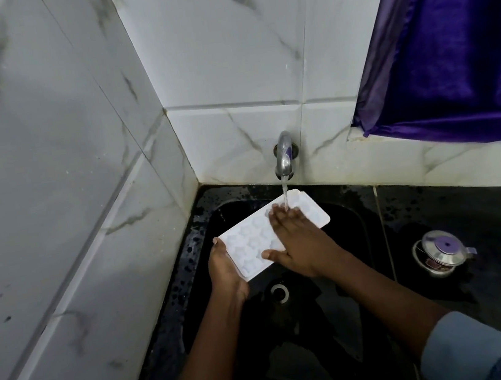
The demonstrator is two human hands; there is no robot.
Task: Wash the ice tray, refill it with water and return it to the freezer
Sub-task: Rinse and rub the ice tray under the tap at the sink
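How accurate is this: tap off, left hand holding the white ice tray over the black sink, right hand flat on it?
Wrong on the tap: the head view shows it running, water falling onto the right hand and ice tray. The rest holds.

Over the black sink (352, 233), the left hand (225, 270) grips the white ice tray (250, 244) by its 8 o'clock edge. The right hand (298, 244) lies flat on the tray, fingers straight, under water (284, 190) running from the wall tap (284, 156) at 12 o'clock. A lidded steel container (441, 251) sits on the bench (488, 220) at 3 o'clock.
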